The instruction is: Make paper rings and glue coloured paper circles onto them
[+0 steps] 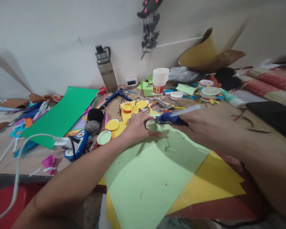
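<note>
With its fingers curled round the side, my left hand (pixel 139 128) holds a short round piece cut from a paper cup (pixel 154 125) at the far end of a light green paper sheet (pixel 147 171). My right hand (pixel 195 124) is closed round a dark blue glue gun (pixel 168 117), its nozzle end close to the cup piece. A translucent glue stick (pixel 190 109) juts out from the back of the gun. Whether the nozzle touches the cup piece I cannot tell. Yellow paper (pixel 212 184) lies beneath the green sheet.
Stacked paper cups (pixel 160 81) and a water bottle (pixel 107 71) stand at the back. Green foam sheet (pixel 59 117), yellow discs (pixel 112 124), scissors (pixel 163 102) and a blue device (pixel 78 144) with a white cable (pixel 20 159) surround the work area. Several red-wrapped bundles (pixel 267 84) lie right.
</note>
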`<state>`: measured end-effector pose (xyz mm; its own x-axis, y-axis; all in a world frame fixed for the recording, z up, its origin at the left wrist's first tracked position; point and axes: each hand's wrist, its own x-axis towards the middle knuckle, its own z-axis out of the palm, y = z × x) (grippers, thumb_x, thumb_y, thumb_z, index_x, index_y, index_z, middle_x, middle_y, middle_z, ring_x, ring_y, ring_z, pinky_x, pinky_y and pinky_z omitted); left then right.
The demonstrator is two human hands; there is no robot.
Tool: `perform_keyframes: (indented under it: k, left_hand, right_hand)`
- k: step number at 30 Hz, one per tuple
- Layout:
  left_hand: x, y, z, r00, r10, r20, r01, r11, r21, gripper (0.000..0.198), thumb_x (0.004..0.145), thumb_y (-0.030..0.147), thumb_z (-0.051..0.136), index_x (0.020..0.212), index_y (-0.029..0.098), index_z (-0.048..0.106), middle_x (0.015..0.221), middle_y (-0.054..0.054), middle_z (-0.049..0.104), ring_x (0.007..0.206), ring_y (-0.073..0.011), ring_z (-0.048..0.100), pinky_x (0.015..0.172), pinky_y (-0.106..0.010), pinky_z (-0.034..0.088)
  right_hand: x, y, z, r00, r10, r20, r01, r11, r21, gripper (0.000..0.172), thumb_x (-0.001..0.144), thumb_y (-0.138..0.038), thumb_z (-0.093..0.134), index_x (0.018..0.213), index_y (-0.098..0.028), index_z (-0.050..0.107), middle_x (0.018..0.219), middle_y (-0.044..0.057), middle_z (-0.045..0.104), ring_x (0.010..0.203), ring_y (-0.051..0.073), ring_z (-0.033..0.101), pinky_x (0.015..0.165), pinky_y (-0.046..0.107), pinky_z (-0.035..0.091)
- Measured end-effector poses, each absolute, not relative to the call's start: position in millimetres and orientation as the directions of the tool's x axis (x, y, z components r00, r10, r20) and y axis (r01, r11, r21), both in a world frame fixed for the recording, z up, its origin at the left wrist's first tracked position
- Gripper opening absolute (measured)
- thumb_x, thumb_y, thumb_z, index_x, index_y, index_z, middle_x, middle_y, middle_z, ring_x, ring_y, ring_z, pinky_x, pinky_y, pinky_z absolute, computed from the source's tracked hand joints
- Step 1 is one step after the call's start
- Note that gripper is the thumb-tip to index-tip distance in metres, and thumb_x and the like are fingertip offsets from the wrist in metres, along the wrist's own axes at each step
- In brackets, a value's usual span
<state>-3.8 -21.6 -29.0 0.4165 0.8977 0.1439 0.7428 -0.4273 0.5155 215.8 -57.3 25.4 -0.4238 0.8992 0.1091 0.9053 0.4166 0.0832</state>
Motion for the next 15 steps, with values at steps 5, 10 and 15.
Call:
perform_keyframes:
  k: [5, 10, 15]
  left_hand:
    - [-3.1, -21.1, -29.3, 0.412, 0.902, 0.130, 0.744, -0.415, 0.523, 0.063, 0.062, 0.067, 0.071, 0.113, 0.030, 0.068, 0.127, -0.009, 0.059, 0.124, -0.0333, 0.046, 0.102, -0.051, 0.038]
    - [-2.8, -22.7, -25.4, 0.420, 0.900, 0.117, 0.738, -0.414, 0.532, 0.062, 0.065, 0.068, 0.069, 0.113, 0.030, 0.068, 0.124, -0.009, 0.060, 0.123, -0.0324, 0.047, 0.103, -0.051, 0.037]
    - [-3.4, -22.6, -25.8, 0.408, 0.907, 0.106, 0.757, -0.401, 0.516, 0.065, 0.063, 0.069, 0.070, 0.116, 0.030, 0.067, 0.128, -0.009, 0.058, 0.125, -0.0340, 0.045, 0.104, -0.053, 0.036]
  right_hand:
    - [215.4, -58.1, 26.9, -0.422, 0.901, 0.098, 0.906, 0.415, 0.082, 0.024, 0.093, -0.037, 0.042, 0.097, -0.022, 0.061, 0.078, 0.008, 0.071, 0.063, 0.024, 0.063, 0.049, 0.029, 0.023]
    - [216.8, -64.9, 39.3, -0.415, 0.902, 0.119, 0.908, 0.401, 0.121, 0.022, 0.092, -0.040, 0.045, 0.086, -0.025, 0.060, 0.066, 0.005, 0.067, 0.055, 0.023, 0.061, 0.046, 0.028, 0.022]
    - [218.8, -68.4, 42.0, -0.421, 0.901, 0.108, 0.906, 0.411, 0.103, 0.021, 0.090, -0.043, 0.044, 0.087, -0.028, 0.059, 0.071, 0.002, 0.068, 0.061, 0.025, 0.064, 0.047, 0.029, 0.025]
